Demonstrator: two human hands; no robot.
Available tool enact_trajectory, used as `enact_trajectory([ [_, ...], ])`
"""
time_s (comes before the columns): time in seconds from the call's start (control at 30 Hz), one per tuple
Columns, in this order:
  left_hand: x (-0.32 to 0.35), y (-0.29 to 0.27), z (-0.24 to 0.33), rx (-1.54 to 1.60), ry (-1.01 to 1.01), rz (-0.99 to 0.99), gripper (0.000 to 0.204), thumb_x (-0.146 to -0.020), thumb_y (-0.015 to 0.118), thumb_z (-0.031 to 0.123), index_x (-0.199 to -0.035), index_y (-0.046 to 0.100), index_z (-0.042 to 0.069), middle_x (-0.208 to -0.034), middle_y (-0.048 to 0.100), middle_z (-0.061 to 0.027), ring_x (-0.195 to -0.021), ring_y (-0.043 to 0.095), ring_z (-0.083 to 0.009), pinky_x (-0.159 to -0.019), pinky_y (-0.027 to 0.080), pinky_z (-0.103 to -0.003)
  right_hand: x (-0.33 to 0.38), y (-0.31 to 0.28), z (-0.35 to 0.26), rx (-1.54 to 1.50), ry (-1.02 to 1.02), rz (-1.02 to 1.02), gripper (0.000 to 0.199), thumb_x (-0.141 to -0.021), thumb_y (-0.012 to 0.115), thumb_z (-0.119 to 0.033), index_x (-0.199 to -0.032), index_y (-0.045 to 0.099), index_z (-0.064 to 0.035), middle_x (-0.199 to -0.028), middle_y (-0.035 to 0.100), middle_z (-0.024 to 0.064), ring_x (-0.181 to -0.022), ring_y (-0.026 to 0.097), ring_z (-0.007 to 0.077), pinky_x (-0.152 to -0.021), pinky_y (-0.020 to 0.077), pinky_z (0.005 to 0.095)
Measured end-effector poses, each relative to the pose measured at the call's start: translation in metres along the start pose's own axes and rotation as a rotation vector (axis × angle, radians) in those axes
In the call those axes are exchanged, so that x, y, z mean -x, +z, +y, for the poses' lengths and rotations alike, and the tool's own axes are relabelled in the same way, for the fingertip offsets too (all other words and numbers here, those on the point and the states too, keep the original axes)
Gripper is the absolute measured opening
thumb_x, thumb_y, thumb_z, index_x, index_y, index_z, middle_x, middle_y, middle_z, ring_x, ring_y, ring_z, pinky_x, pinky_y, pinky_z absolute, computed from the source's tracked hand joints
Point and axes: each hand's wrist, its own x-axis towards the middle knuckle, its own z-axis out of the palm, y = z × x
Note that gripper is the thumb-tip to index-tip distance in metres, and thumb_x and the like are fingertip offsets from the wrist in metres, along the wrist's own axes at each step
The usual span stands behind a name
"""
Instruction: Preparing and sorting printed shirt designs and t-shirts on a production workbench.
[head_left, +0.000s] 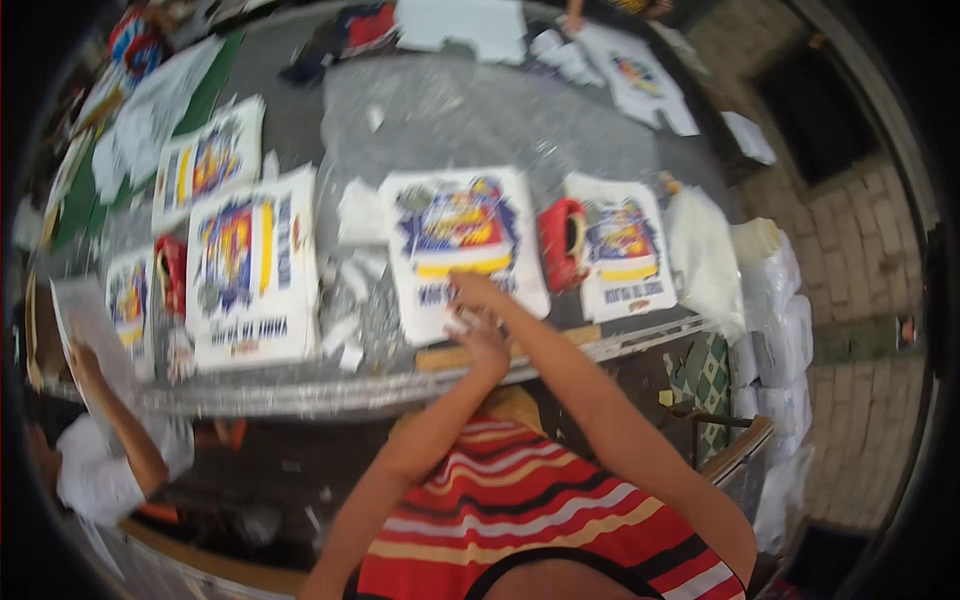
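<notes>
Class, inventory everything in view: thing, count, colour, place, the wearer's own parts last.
Table: one, grey, centre
Printed sheets: five groups, white with multicoloured prints, across the table
Dispenser-like objects: two, red, between printed groups
Plastic spread: one, transparent, behind the middle group
Scraps: several, white, left of the middle group
Wooden strip: one, tan, front edge
Printed piece: one, white, table's far right
Wrapped bundles: several, whitish, right of table
Co-worker: one, white top, left, holding a white sheet
Dark clutter: uncounted, blurred, top
Striped top: one, red, black and white, bottom centre
Left hand: one, bare, on the middle group
Right hand: one, bare, beyond the left
</notes>
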Motion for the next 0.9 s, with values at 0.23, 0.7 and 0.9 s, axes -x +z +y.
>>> enact_trajectory([
  [0.23,0.022,-0.011,-0.007,-0.129,0.029,-0.003,0.085,-0.098,0.044,0.065,-0.159,0.030,0.007,-0.162,0.021,-0.0274,-0.146,0.013,-0.0599,-0.105,0.015,-0.085,0.054,-0.001,-0.037,-0.202,0.013,0.196,0.034,-0.074,0.082,-0.031,-0.089,0.062,-0.0070,-0.081,0.068,0.0137,-0.079,0.067,0.0338,-0.069,0.0513,0.0454],
  [0.7,0.003,-0.037,-0.011,0.009,0.099,-0.027,0.095,-0.087,0.059,0.068,-0.156,0.034,0.008,-0.152,0.027,-0.0344,-0.137,0.022,-0.0673,-0.099,0.025,-0.084,0.157,-0.017,0.037,-0.061,0.434,0.838,0.045,-0.084,0.076,-0.022,-0.120,0.054,-0.0042,-0.124,0.052,0.0196,-0.112,0.055,0.0437,-0.092,0.0495,0.0503],
  [0.9,0.013,-0.063,-0.044,0.278,0.228,-0.044,0.097,-0.080,0.072,0.062,-0.153,0.038,0.008,-0.150,0.036,-0.0248,-0.138,0.031,-0.0562,-0.101,0.037,-0.074,0.163,-0.004,0.065,-0.344,0.558,0.737,0.055,-0.079,0.084,-0.032,-0.118,0.056,-0.0053,-0.122,0.056,0.0228,-0.107,0.061,0.0414,-0.091,0.0508,0.0474],
])
